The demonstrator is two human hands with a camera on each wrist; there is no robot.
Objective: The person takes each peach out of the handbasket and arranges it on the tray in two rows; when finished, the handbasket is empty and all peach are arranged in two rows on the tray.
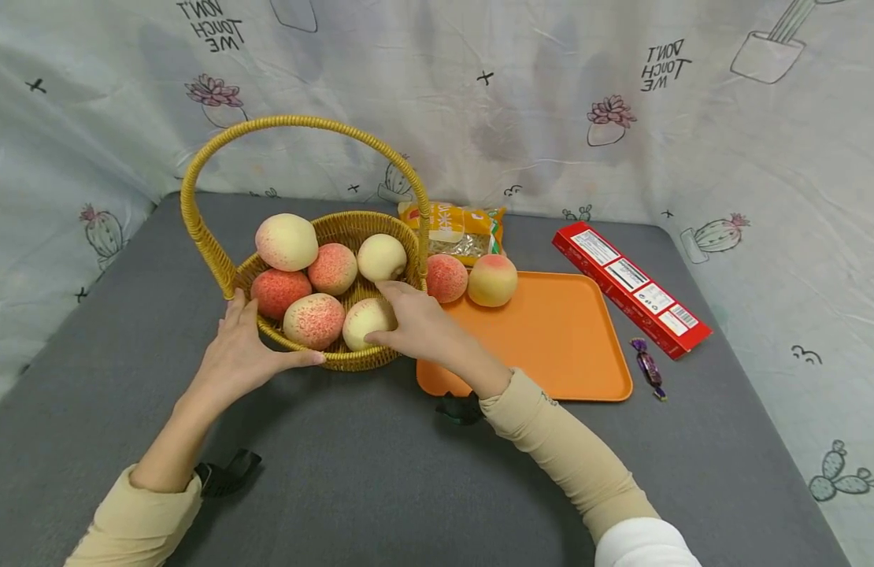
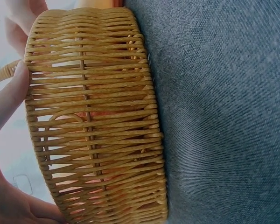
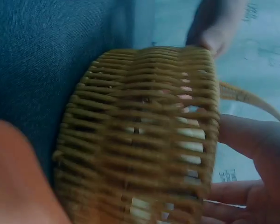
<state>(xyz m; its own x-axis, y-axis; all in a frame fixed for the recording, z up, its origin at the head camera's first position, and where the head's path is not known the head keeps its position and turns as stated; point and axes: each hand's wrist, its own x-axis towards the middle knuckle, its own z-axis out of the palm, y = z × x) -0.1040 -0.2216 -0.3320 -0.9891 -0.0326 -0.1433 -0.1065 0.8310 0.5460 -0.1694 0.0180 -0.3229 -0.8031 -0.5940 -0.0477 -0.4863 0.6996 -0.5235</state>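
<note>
Basket (image 1: pixel 352 358): wicker, on the grey surface (image 1: pixel 338 472), holding six peaches
Left hand (image 1: pixel 242 354): my fingers lie straight against its near wall, steadying it
Right hand (image 1: pixel 419 323): my fingers curl round a pale peach (image 1: pixel 362 319) inside the rim
Orange tray (image 1: pixel 557 339): just beside; two peaches already on it
Progress: judged early, six remain

Snack packet (image 1: pixel 457 231), upper centre: partly hidden behind the basket (image 1: pixel 338 361) handle. Peach (image 1: pixel 366 321) under right hand (image 1: pixel 423 327): half covered. Right-wrist view: blurred. Candy (image 1: pixel 648 367) wrapper: print illegible.
</note>
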